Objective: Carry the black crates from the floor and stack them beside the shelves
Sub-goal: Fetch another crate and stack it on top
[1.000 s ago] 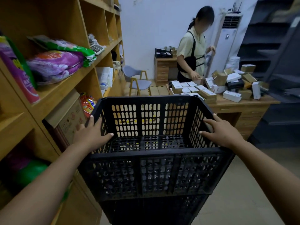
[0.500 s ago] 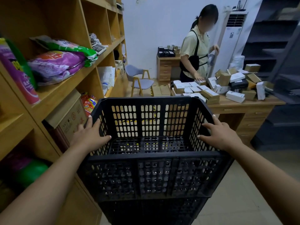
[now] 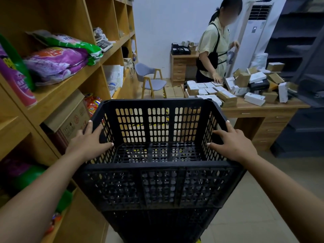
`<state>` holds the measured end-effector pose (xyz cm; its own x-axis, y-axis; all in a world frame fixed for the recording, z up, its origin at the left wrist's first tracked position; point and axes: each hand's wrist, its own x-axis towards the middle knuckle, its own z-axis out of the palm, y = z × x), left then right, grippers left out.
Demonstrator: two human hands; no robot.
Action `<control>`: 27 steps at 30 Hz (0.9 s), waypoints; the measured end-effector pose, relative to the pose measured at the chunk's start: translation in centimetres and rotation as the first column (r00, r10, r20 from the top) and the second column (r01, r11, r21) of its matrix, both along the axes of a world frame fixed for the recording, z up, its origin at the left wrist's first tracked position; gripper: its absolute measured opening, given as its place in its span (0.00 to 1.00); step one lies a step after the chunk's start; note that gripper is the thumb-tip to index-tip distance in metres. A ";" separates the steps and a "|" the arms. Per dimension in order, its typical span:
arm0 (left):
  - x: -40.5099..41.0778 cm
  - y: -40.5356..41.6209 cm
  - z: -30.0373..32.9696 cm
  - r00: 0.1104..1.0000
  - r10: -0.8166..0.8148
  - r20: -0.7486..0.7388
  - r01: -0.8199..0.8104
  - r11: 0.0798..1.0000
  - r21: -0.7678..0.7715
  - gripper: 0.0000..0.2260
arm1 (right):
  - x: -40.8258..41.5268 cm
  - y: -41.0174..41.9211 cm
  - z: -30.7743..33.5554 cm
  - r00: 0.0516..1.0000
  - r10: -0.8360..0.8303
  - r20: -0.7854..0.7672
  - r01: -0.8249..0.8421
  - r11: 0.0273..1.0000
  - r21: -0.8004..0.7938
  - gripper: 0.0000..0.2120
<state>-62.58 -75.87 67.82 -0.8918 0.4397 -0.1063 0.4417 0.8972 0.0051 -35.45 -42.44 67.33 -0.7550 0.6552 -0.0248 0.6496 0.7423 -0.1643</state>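
A black slotted crate (image 3: pixel 158 188) sits on top of another black crate (image 3: pixel 157 225), right beside the wooden shelves (image 3: pixel 73 85) on the left. My left hand (image 3: pixel 87 142) rests on the top crate's left rim, with straight fingers along the rim and the thumb inside. On the right rim lies my right hand (image 3: pixel 231 142), its fingers spread and straight and the thumb pointing into the crate. The top crate is empty. The bottom of the stack is out of view.
Detergent bags (image 3: pixel 56 62) and a cardboard box (image 3: pixel 70 116) fill the shelves. A person (image 3: pixel 213 50) stands at a wooden desk (image 3: pixel 263 111) piled with small boxes, ahead on the right. A grey chair (image 3: pixel 150 81) is behind the crate. Tiled floor (image 3: pixel 245 199) lies to the right.
Both hands have stayed on the crate's rims and the crate has hardly moved. The person at the desk has shifted slightly.
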 end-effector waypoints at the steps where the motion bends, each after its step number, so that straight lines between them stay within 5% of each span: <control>1: 0.0 -0.1 0.0 1.000 0.000 -0.003 0.000 1.000 -0.006 0.40 | -0.1 0.1 0.0 1.000 0.002 -0.006 -0.002 1.000 0.000 0.33; 15: -0.8 -1.8 1.0 0.989 -0.090 0.119 0.083 0.995 0.058 0.40 | 0.1 -0.2 0.3 1.000 -0.007 -0.024 0.006 1.000 -0.009 0.35; 27: -0.6 -1.9 0.3 0.994 -0.095 0.048 0.093 0.995 0.039 0.47 | -0.5 0.0 0.3 0.999 -0.011 0.033 0.011 1.000 -0.002 0.36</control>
<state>-63.21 -77.73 68.10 -0.8402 0.5259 -0.1319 0.5226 0.8503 0.0615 -35.95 -42.44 67.62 -0.7463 0.6637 -0.0512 0.6631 0.7345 -0.1439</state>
